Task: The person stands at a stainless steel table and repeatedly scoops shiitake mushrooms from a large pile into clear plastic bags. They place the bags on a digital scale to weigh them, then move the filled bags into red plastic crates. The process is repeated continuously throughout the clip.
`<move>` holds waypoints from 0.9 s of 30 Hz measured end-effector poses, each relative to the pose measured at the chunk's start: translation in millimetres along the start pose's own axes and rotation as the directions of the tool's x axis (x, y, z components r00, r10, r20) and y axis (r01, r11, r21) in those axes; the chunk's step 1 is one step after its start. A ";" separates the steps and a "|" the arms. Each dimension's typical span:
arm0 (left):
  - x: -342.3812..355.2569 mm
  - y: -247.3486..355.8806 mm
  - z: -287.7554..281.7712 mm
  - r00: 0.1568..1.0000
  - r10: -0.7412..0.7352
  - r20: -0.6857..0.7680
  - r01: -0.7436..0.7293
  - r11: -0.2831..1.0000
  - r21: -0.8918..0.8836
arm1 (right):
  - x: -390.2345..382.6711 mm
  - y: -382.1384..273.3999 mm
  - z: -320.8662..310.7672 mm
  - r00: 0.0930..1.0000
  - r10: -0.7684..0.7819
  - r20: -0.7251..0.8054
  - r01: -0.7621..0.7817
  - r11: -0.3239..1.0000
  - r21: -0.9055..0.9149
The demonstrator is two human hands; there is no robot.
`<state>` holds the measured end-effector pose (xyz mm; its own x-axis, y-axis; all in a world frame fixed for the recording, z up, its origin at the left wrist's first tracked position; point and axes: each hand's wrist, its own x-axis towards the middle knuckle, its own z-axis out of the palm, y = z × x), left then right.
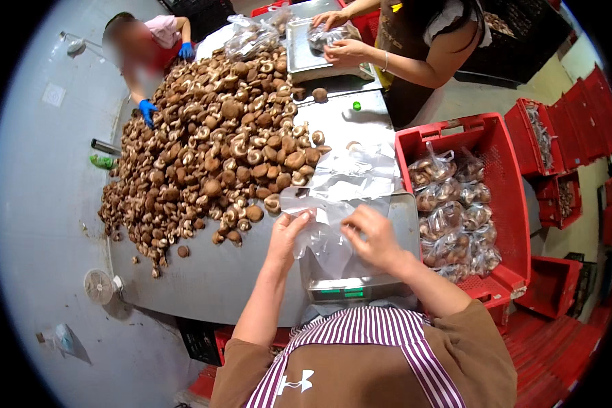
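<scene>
A clear plastic bag [328, 246], flat with nothing in it, is held up between my two hands. My left hand [289, 234] pinches its left edge between thumb and fingers. On the other side, the curled fingers of my right hand [374, 234] grip the bag's upper right part. Beneath it is a weighing scale [370, 282] with a metal platform and a green-lit display facing me. A stack of clear bags [360, 166] lies just beyond the scale. To the left spreads a large heap of brown mushrooms [211, 160], its edge close to my left hand.
At right, a red crate [517, 224] holds several bagged mushrooms [449, 217]. Across the metal table [204, 279], a co-worker handles a bag on another scale [306, 54]; a person in blue gloves [147, 112] reaches into the heap. A small fan [99, 287] stands left.
</scene>
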<state>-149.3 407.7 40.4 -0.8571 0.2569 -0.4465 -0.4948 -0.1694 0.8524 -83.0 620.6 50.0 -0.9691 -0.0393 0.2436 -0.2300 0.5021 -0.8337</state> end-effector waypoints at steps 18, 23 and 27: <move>-117.0 0.3 -168.2 0.980 0.008 0.199 -0.024 0.997 0.079 | 6.0 -52.1 91.8 0.628 0.168 0.760 -0.754 0.373 0.540; -124.7 -19.4 -211.8 0.992 -0.046 0.113 0.036 0.996 0.087 | -10.4 -49.4 132.6 0.635 0.191 0.749 -0.726 0.480 0.493; -119.4 -43.3 -237.1 0.912 0.355 -0.207 -0.202 0.826 0.527 | -16.5 -50.0 162.1 0.599 0.288 0.747 -0.755 0.515 0.406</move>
<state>-59.5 158.7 -7.8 -0.9867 -0.0229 -0.1611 -0.1603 0.3095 0.9373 -70.0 456.1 7.3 -0.7132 -0.5246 -0.4649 0.5767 -0.0623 -0.8146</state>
